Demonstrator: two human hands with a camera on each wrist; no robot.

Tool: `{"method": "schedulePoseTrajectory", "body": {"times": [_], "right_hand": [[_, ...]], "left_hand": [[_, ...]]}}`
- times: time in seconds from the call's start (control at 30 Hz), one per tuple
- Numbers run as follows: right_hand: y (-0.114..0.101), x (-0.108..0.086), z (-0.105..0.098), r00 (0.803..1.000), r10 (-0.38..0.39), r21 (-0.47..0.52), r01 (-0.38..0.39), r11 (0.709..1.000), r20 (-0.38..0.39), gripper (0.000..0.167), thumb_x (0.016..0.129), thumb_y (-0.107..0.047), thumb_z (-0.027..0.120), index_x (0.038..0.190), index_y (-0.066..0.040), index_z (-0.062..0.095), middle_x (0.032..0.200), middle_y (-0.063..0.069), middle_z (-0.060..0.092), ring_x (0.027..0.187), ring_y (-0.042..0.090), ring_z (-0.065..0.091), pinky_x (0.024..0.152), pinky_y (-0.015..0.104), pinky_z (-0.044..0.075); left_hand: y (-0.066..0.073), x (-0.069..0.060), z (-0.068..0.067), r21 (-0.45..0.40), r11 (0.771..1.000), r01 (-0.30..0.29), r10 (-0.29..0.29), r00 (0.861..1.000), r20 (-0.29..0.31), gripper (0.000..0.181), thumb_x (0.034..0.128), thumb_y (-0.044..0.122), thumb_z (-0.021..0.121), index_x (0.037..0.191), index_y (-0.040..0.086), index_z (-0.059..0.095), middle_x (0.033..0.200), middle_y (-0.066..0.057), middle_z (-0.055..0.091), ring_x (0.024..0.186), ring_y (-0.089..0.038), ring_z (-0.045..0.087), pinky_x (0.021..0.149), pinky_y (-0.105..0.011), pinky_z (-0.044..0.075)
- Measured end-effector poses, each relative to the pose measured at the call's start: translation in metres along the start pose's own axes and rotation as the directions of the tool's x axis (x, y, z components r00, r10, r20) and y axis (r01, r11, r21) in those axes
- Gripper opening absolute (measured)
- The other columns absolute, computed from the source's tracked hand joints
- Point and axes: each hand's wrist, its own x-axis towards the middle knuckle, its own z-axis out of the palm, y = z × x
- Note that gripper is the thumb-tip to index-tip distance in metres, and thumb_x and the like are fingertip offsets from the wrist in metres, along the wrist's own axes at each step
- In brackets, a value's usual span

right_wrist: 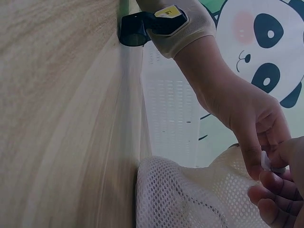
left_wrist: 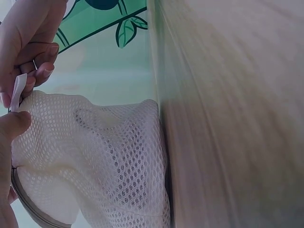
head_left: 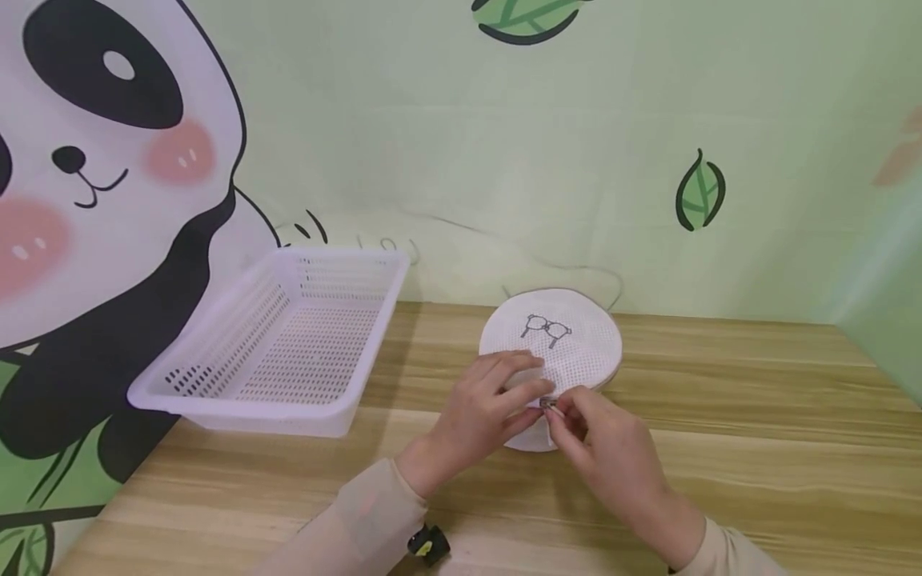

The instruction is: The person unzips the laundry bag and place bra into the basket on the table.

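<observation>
A white mesh laundry bag (head_left: 576, 352), round-topped with a line drawing of glasses, stands on the wooden table. My left hand (head_left: 479, 408) lies over its near left side, fingers on the top, and grips the rim with the thumb beneath. Against it, my right hand (head_left: 619, 448) pinches the small zipper pull (head_left: 549, 402) at the near edge. A white fabric tab (left_wrist: 19, 90) sticks up between the two hands in the left wrist view. In that view part of the grey zipper (left_wrist: 35, 206) curves along the rim. Fingertips partly hide the pull.
A white perforated plastic basket (head_left: 334, 408) stands to the left of the bag. Behind the table (head_left: 749, 472) rises a green wall (head_left: 446, 160) with a panda picture. A black wrist-worn device (head_left: 429, 546) sits at my left sleeve.
</observation>
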Motion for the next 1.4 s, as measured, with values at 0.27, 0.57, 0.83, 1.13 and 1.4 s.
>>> {"method": "schedulePoseTrajectory", "body": {"times": [0.27, 0.57, 0.83, 1.13, 1.4], "right_hand": [[0.0001, -0.0003, -0.0008, 1.000, -0.023, -0.015, 0.023, 1.000, 0.001, 0.015, 0.075, -0.004, 0.072, 0.075, -0.014, 0.060, 0.062, -0.009, 0.057, 0.055, -0.005, 0.049, 0.050, 0.009, 0.040], [0.0006, -0.0007, 0.0004, 0.996, -0.083, 0.010, 0.083, 0.996, -0.011, 0.017, 0.075, -0.003, 0.069, 0.072, -0.014, 0.056, 0.062, -0.010, 0.051, 0.057, -0.005, 0.045, 0.050, 0.008, 0.038], [0.0011, -0.0016, -0.0003, 0.995, -0.095, 0.036, 0.096, 0.995, -0.029, 0.017, 0.075, -0.001, 0.065, 0.071, -0.013, 0.055, 0.062, -0.010, 0.048, 0.057, -0.004, 0.043, 0.050, 0.007, 0.037], [0.0020, -0.0013, -0.0027, 0.998, -0.070, 0.033, 0.070, 0.997, -0.009, 0.016, 0.078, -0.003, 0.065, 0.071, -0.013, 0.055, 0.063, -0.009, 0.049, 0.056, -0.002, 0.044, 0.051, 0.007, 0.038], [0.0045, -0.0002, -0.0045, 0.998, -0.067, 0.040, 0.068, 0.997, -0.020, 0.018, 0.078, -0.003, 0.064, 0.070, -0.013, 0.053, 0.062, -0.009, 0.047, 0.054, 0.001, 0.046, 0.051, 0.007, 0.037]], "left_hand": [[0.0003, -0.0002, -0.0016, 0.019, 1.000, -0.012, 0.012, 1.000, 0.009, 0.027, 0.0733, 0.021, 0.081, 0.099, 0.017, 0.071, 0.110, -0.004, 0.067, 0.107, -0.019, 0.064, 0.096, -0.030, 0.051], [0.0006, 0.0004, -0.0009, 0.041, 0.999, -0.014, 0.014, 1.000, -0.004, 0.024, 0.0740, 0.021, 0.080, 0.096, 0.017, 0.071, 0.108, -0.004, 0.068, 0.104, -0.018, 0.065, 0.093, -0.030, 0.053], [0.0006, -0.0009, -0.0006, 0.032, 0.999, -0.009, 0.008, 1.000, 0.004, 0.022, 0.0758, 0.020, 0.078, 0.096, 0.016, 0.071, 0.108, -0.004, 0.067, 0.104, -0.019, 0.064, 0.092, -0.030, 0.053], [0.0001, -0.0022, -0.0027, -0.016, 1.000, 0.027, -0.026, 0.999, 0.035, 0.021, 0.0785, 0.018, 0.076, 0.098, 0.014, 0.070, 0.111, -0.005, 0.066, 0.107, -0.019, 0.063, 0.094, -0.031, 0.052], [-0.0033, -0.0044, -0.0038, -0.030, 0.999, 0.032, -0.031, 0.999, 0.011, 0.017, 0.0797, 0.016, 0.074, 0.096, 0.013, 0.071, 0.111, -0.006, 0.067, 0.109, -0.020, 0.064, 0.094, -0.032, 0.052]]}}
